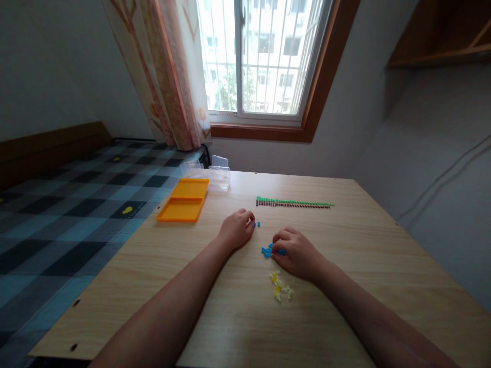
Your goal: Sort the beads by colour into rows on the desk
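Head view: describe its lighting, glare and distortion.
Head view: the window is overexposed and backlights the room, so the walls look dim; soft daylight on the table, faint shadows beside the left hand and right hand; wide-angle stretch splays the table edges; the blue pieces are too small to resolve.

Daylight pours through the white-barred glass window point(264, 56), blown out almost to white. It is the only source in view. The grey plaster walls point(57, 61) stay dim. The pale wood-grain bench point(364, 255) is evenly lit, with faint soft shadows under the left hand point(236, 230) and right hand point(299, 253). Wide-angle distortion splays the window frame and bench edges outward, and the tiny yellow plastic pieces point(279, 289) look soft.
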A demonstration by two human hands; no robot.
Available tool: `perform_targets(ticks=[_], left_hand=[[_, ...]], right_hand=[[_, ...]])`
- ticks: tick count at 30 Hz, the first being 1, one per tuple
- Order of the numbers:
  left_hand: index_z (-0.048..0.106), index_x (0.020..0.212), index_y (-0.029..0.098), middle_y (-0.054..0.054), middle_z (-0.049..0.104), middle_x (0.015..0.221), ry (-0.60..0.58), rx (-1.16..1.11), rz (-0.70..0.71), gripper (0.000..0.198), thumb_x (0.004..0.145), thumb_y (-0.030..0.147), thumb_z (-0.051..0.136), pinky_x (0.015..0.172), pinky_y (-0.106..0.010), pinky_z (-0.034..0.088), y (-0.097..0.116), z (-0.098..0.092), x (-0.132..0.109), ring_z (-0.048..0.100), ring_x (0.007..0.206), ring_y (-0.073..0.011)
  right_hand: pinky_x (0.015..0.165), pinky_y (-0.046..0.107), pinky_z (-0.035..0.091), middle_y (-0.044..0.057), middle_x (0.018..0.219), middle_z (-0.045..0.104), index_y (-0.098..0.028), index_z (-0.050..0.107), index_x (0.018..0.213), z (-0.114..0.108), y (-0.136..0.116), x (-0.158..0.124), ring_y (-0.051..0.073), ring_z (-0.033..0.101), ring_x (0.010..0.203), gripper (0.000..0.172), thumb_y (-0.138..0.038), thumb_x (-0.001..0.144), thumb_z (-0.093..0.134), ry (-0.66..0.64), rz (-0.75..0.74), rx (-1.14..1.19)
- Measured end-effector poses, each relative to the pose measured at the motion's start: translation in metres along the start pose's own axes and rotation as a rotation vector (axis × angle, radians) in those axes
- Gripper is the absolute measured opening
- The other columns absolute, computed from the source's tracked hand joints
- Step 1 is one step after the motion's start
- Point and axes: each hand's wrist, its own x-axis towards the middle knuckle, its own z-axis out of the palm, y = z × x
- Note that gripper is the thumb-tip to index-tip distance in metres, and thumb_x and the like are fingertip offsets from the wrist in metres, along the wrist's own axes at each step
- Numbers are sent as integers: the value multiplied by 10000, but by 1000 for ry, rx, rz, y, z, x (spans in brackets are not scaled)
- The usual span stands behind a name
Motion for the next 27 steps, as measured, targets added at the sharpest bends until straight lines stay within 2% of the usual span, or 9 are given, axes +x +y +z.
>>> perform_targets(ticks=[8, 15, 18, 22, 24, 27], left_hand=[[672, 900, 210, -39, 643, 944, 13, -6, -20, 133, 883, 189, 543, 700, -293, 452, 0, -2, 0, 610, 808, -188], [753, 887, 248, -32, 638, 937, -14, -32, -7, 234, 852, 156, 541, 743, -288, 478, -2, -2, -1, 614, 783, -173], [768, 922, 253, -31, 648, 941, -3, -43, 2, 261, 851, 154, 538, 768, -293, 489, -3, 0, 0, 621, 796, -174], [770, 959, 254, -33, 653, 955, -3, -45, 8, 275, 858, 155, 534, 772, -294, 497, -4, 1, -1, 627, 804, -175], [767, 978, 252, -36, 652, 963, -12, -44, 4, 279, 861, 152, 534, 779, -293, 499, -3, 0, -1, 630, 812, -175], [759, 1004, 247, -41, 654, 979, -22, -47, 0, 287, 863, 144, 532, 798, -294, 502, -2, -1, -1, 635, 835, -177]], right_hand=[[837, 366, 445, 54, 875, 671, -226, 727, 875, -4, 1, -3, 211, 559, 876, 77, -198, 855, 658, 11, -11, -15], [818, 362, 446, 55, 854, 675, -236, 743, 822, -1, 2, -3, 206, 569, 854, 99, -209, 864, 657, 41, -21, -23], [825, 367, 446, 66, 872, 690, -223, 740, 865, -3, 11, -3, 211, 574, 856, 114, -226, 900, 632, 124, 52, -12], [843, 379, 439, 77, 884, 703, -201, 737, 873, -3, 36, -5, 228, 584, 890, 147, -237, 925, 604, 245, 230, -36], [828, 373, 440, 74, 858, 704, -197, 744, 848, 0, 49, -7, 229, 588, 877, 155, -246, 917, 613, 248, 290, -47], [816, 357, 445, 67, 851, 705, -203, 761, 863, 6, 60, -6, 222, 593, 868, 177, -256, 923, 603, 177, 316, -43]])
